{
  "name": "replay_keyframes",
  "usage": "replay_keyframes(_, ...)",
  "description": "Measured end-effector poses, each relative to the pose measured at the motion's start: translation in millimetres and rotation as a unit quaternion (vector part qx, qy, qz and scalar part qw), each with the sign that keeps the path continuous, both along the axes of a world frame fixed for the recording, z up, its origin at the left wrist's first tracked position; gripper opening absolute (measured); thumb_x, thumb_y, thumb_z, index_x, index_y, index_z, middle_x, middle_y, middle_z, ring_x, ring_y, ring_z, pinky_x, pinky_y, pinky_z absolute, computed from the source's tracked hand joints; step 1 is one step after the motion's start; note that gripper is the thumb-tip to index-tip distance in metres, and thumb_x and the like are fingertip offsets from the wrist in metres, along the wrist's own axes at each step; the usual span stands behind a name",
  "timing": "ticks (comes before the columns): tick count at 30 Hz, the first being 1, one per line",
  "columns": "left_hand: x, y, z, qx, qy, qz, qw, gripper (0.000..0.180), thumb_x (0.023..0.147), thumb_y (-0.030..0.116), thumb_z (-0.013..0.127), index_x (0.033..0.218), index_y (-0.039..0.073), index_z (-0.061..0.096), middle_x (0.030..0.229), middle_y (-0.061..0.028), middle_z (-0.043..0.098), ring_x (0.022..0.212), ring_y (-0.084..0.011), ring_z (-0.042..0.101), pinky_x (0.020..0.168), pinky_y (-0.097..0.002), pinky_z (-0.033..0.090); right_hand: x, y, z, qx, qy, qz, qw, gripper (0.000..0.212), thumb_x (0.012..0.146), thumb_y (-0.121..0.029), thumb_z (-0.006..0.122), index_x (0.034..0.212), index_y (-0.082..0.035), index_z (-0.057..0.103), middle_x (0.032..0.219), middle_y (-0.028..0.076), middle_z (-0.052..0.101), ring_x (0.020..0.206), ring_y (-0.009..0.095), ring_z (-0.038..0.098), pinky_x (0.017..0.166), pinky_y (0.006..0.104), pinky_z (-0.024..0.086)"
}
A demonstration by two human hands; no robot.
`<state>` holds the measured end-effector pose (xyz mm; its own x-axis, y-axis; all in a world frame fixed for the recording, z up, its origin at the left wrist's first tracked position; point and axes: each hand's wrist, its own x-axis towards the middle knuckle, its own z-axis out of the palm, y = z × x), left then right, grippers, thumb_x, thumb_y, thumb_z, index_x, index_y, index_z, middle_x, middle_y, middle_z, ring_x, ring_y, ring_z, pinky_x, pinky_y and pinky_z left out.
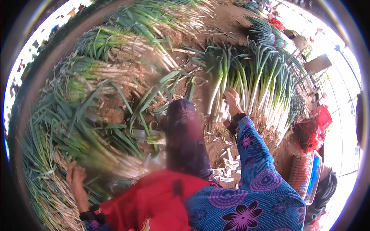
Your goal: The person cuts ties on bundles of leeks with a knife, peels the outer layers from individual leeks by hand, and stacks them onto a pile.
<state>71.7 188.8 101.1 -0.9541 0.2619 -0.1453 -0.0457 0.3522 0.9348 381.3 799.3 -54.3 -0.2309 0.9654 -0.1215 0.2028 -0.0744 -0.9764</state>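
At the left, my left hand is beside a heap of uncleaned leeks with long green leaves. Its fingers are loosely bent and a little apart, and no stalk shows in them. Farther right, my right hand is at the left edge of a row of cleaned leeks, white shafts toward me and green tops away. Its fingers are curled round a white leek shaft, partly hidden by the hand.
More bundles of leeks with rooty ends lie at the far left. Pale peelings litter the brown soil beside my knee. At the right are a red plastic bag and a crate with something blue inside.
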Motion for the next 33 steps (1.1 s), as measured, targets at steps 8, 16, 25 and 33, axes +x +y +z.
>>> replay_keyframes(8,-28.2,-76.1,-27.4,0.114,0.074,0.096,0.986,0.035,0.098,0.02,0.042,0.127,0.002,0.049,0.111,-0.0077,0.058,0.102,-0.0174,0.058,0.086,-0.0292,0.048,-205.6,-157.9,166.0,0.013,0.139,0.396,0.908,0.023,0.092,-0.019,0.053,0.094,0.0,0.065,0.084,0.008,0.066,0.077,0.018,0.063,0.074,0.0303,0.049)
replay_keyframes(16,-60.7,-116.3,-62.1,0.219,-0.035,0.248,0.943,0.027,0.091,0.031,0.059,0.094,0.004,0.063,0.075,-0.0008,0.06,0.072,-0.0152,0.063,0.067,-0.0265,0.049,-334.6,-367.4,21.0,-0.193,-0.036,0.61,0.767,0.022,0.093,-0.025,0.054,0.101,-0.006,0.064,0.09,0.005,0.069,0.082,0.015,0.067,0.071,0.0298,0.052)
replay_keyframes(25,-62.8,-89.3,-40.2,0.062,0.079,0.207,0.973,0.019,0.088,0.014,0.06,0.101,0.002,0.065,0.08,-0.0019,0.064,0.072,-0.0085,0.06,0.066,-0.0208,0.047,-350.7,-439.7,-155.9,-0.311,-0.123,0.561,0.757,0.039,0.091,-0.023,0.053,0.125,-0.005,0.052,0.109,0.007,0.063,0.094,0.021,0.062,0.077,0.0317,0.05)
replay_keyframes(33,-60.9,-100.2,-45.5,0.061,0.043,0.212,0.974,0.014,0.089,0.011,0.059,0.098,0.001,0.064,0.082,-0.0001,0.064,0.076,-0.0069,0.059,0.072,-0.02,0.046,-413.8,-439.1,-226.7,-0.293,-0.089,0.522,0.796,0.027,0.09,-0.022,0.055,0.113,-0.009,0.059,0.086,0.001,0.058,0.076,0.011,0.056,0.063,0.0296,0.047)
